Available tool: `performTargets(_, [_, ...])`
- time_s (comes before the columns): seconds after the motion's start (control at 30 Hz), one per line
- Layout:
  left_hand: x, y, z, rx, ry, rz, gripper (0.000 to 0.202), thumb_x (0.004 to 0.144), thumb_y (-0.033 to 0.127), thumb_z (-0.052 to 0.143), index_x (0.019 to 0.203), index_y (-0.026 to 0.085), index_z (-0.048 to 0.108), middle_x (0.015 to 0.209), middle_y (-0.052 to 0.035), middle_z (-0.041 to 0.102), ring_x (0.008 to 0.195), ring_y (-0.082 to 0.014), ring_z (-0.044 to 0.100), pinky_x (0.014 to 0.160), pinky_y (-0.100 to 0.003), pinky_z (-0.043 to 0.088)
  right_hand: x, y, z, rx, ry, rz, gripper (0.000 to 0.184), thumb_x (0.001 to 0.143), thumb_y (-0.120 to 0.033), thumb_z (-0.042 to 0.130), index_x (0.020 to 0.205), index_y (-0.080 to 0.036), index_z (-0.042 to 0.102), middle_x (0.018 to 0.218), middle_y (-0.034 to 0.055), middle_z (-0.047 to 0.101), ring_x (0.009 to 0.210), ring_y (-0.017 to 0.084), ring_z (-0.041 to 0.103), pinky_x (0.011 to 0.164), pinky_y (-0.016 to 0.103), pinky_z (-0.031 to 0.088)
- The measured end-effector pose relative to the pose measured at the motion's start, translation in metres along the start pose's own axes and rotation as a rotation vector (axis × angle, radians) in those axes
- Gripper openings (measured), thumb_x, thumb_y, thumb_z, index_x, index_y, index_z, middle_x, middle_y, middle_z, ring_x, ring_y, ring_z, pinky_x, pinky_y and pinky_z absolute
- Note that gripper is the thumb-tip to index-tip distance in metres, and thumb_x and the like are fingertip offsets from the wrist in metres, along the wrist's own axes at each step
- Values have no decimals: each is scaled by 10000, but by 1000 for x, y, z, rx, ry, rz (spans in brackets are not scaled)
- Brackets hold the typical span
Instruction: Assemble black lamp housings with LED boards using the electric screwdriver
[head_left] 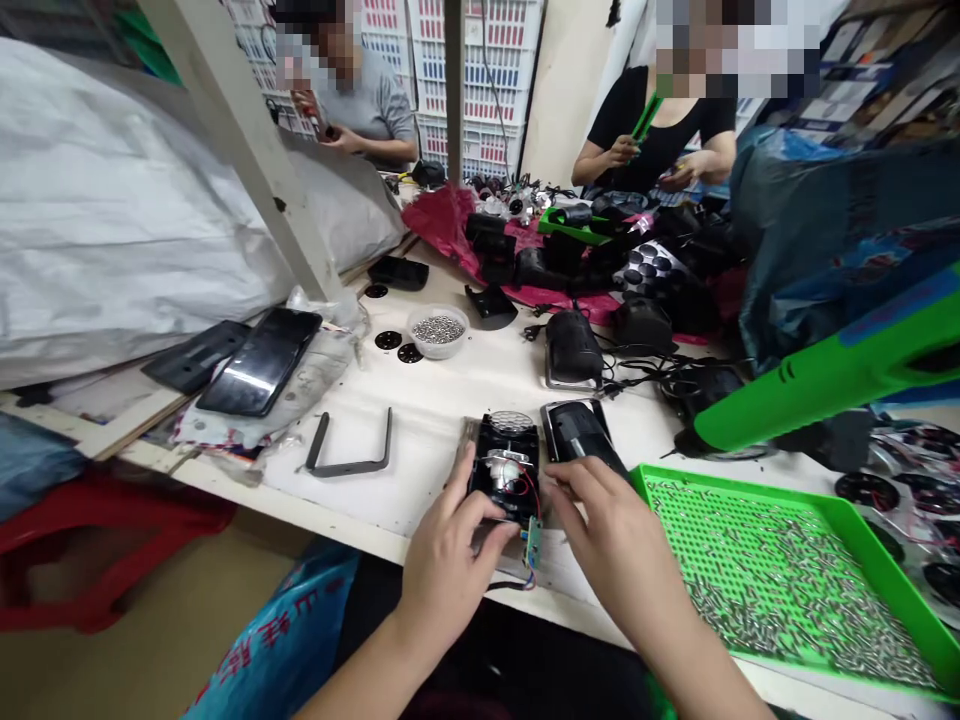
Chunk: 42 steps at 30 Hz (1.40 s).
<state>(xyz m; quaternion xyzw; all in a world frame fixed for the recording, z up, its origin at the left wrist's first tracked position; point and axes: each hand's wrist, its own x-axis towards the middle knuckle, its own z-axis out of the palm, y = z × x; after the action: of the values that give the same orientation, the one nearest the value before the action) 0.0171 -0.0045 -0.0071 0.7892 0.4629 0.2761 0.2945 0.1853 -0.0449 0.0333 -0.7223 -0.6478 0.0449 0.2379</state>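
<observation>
An open black lamp housing [508, 470] lies near the table's front edge, with a white reflector, red and black wires and a small green circuit board [533, 541] hanging at its lower end. My left hand [450, 545] grips the housing's left side, thumb on its lower edge. My right hand [604, 520] pinches at its right edge by the wires. A closed black housing [577, 432] lies just to the right.
A green tray [780, 570] of several small screws sits right of my hands, with a green electric screwdriver [832, 375] above it. A bowl of screws [438, 331], a black bracket [352, 450] and black panels [259, 360] lie left. Two people sit across, behind piled black parts.
</observation>
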Motion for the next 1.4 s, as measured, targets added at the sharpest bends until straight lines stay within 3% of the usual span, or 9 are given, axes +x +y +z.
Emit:
performTargets(0.23, [2, 0, 2, 49, 8, 4, 94, 836, 215, 637, 751, 219, 598, 1507, -76, 374, 909, -228, 695, 676, -335, 588, 36, -4, 3, -295, -163, -201, 141, 883, -157, 517, 768, -194, 590, 735, 12, 603, 655, 202, 616, 566, 312, 426])
performTargets(0.67, [4, -4, 7, 71, 83, 110, 121, 829, 214, 652, 746, 213, 565, 1475, -131, 412, 889, -259, 701, 695, -391, 572, 56, 6, 1, -224, -287, -263, 201, 836, -120, 438, 671, -200, 523, 666, -12, 562, 605, 128, 552, 531, 262, 310])
performTargets(0.77, [4, -4, 6, 57, 73, 95, 95, 846, 240, 635, 768, 217, 585, 1486, -116, 401, 939, -257, 691, 727, -391, 576, 46, 9, -2, -173, -251, -209, 175, 876, -173, 432, 792, -202, 583, 758, 10, 618, 668, 146, 598, 566, 264, 368])
performTargets(0.87, [3, -4, 5, 25, 45, 28, 82, 853, 273, 626, 789, 225, 608, 1500, -90, 385, 990, -256, 677, 743, -381, 584, 15, 7, -3, -20, -63, -44, 155, 924, -294, 446, 956, -215, 577, 855, 27, 654, 682, 142, 622, 592, 252, 436])
performTargets(0.93, [3, -3, 4, 17, 31, 10, 90, 854, 285, 622, 790, 224, 611, 1501, -87, 385, 1003, -261, 672, 749, -389, 588, -12, 0, 1, 69, 34, 75, 185, 923, -395, 471, 910, -224, 541, 784, 15, 640, 611, 130, 604, 553, 238, 452])
performTargets(1.03, [3, -1, 2, 23, 27, 33, 91, 858, 278, 613, 788, 220, 613, 1512, -87, 366, 1048, -278, 654, 782, -417, 585, -45, -12, 11, 102, 8, 151, 316, 851, -541, 543, 894, -230, 503, 712, 9, 619, 590, 155, 609, 523, 252, 476])
performTargets(1.1, [3, -1, 0, 2, 24, 38, 72, 865, 269, 598, 814, 224, 621, 1518, -81, 356, 1083, -282, 639, 794, -416, 586, -57, -14, 18, 116, -27, 188, 305, 851, -530, 544, 910, -231, 517, 700, 6, 643, 563, 163, 630, 497, 252, 480])
performTargets(1.3, [1, -3, -9, -110, 19, 3, 89, 905, 257, 536, 872, 243, 617, 1404, -71, 516, 1264, -272, 515, 865, -394, 567, -51, 3, 4, 261, -55, 287, 232, 899, -429, 509, 948, -253, 651, 774, 10, 730, 633, 158, 702, 540, 214, 521])
performTargets(1.4, [1, -5, -7, -157, 53, -3, 63, 880, 213, 570, 932, 248, 571, 1378, -67, 547, 1262, -250, 521, 910, -391, 548, -33, 0, -5, 224, -18, 157, 245, 906, -407, 498, 943, -252, 684, 893, 38, 742, 755, 182, 713, 646, 256, 545])
